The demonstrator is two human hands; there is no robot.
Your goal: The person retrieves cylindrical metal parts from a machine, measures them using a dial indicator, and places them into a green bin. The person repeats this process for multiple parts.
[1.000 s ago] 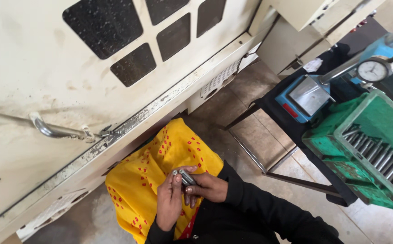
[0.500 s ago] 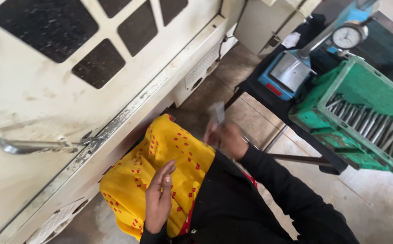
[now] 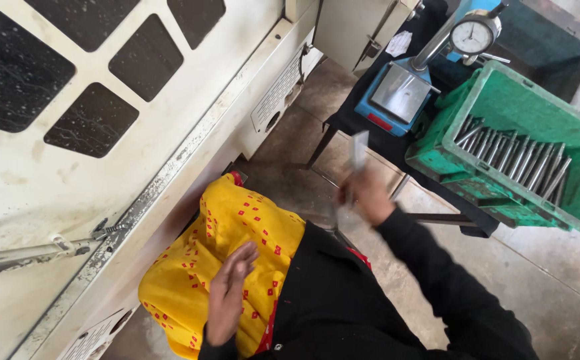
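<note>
- A second ago both my hands met over the yellow red-dotted cloth (image 3: 236,227) on my lap, holding a small silvery metal piece (image 3: 358,150) between them.
- My right hand (image 3: 368,193) has since lifted away with that piece, out past the cloth's edge toward the green plastic crate of metal rods (image 3: 503,107); piece and hand are motion-blurred now.
- The piece now stands roughly upright above my fingers, near the corner of the blue gauge stand (image 3: 396,100).
- My left hand (image 3: 228,293) has let go and opened, fingers loose, resting over the cloth beside my black sleeve.
- My view has swung right, showing more of the crate.
</note>
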